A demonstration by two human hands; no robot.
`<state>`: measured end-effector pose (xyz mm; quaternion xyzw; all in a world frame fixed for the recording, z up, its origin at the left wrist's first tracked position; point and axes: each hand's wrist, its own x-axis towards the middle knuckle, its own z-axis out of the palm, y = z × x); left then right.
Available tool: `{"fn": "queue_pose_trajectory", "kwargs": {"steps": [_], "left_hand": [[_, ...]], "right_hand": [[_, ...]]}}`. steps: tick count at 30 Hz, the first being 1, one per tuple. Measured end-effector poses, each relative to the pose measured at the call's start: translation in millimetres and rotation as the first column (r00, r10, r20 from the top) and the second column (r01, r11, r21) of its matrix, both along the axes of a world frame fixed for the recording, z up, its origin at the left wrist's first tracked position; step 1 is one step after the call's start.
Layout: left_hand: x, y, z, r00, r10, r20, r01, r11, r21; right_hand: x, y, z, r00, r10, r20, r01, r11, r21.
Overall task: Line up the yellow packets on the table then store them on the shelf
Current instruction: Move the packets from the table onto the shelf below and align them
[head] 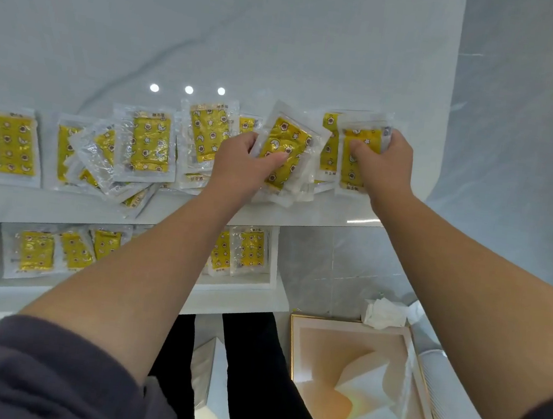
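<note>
Two star-printed yellow packets (283, 148), writing unreadable: left hand (239, 160) grips one, right hand (387, 163) another.

The glossy white tabletop (217, 47) carried yellow packets (150, 141) strewn along its near edge, many overlapping in a loose heap, with one lone packet (12, 144) lying flat at the far left. Beneath it, the white shelf (240, 300) held a row of packets (36, 251) side by side. A framed picture (348, 355) and crumpled tissue (384, 313) lay on the grey floor (348, 259).
</note>
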<state>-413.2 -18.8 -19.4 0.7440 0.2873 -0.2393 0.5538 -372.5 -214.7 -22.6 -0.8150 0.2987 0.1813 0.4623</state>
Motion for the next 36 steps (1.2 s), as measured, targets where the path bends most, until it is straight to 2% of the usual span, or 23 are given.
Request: {"fn": "queue_pose_trajectory", "kwargs": {"steps": [3,6,8,11,16,22,26,30,36], "left_hand": [[-12,17,10,0.998,0.048,-0.05,-0.052,0.995,-0.087],[-32,43,16,0.991,0.09,-0.104,-0.105,0.982,-0.156],[-48,66,16,0.983,0.096,-0.157,-0.124,0.976,-0.181],[-78,105,12,0.97,0.092,-0.223,-0.135,0.973,-0.188],[-134,169,-2,0.952,0.053,-0.302,-0.097,0.986,-0.134],[-194,255,-30,0.924,0.042,-0.38,-0.062,0.997,-0.04],[-223,306,-58,0.9,0.137,-0.415,-0.132,0.99,0.04],[-238,340,-86,0.873,0.225,-0.433,-0.214,0.974,0.075],[-243,373,-122,0.87,0.186,-0.457,-0.155,0.982,0.105]], "right_hand": [[-3,2,12,0.995,-0.099,0.002,0.098,0.988,0.116],[-9,6,21,0.985,-0.133,-0.106,0.16,0.936,0.314],[-17,13,24,0.974,-0.079,-0.211,0.164,0.892,0.421],[-35,37,23,0.938,0.069,-0.341,0.12,0.855,0.504],[-80,107,7,0.861,0.322,-0.394,-0.024,0.799,0.6],[-146,191,-30,0.785,0.418,-0.458,-0.073,0.796,0.601],[-190,242,-67,0.736,0.412,-0.537,-0.084,0.843,0.531],[-222,283,-100,0.737,0.344,-0.582,-0.081,0.899,0.43],[-236,342,-134,0.773,0.278,-0.571,-0.075,0.932,0.354]]}}
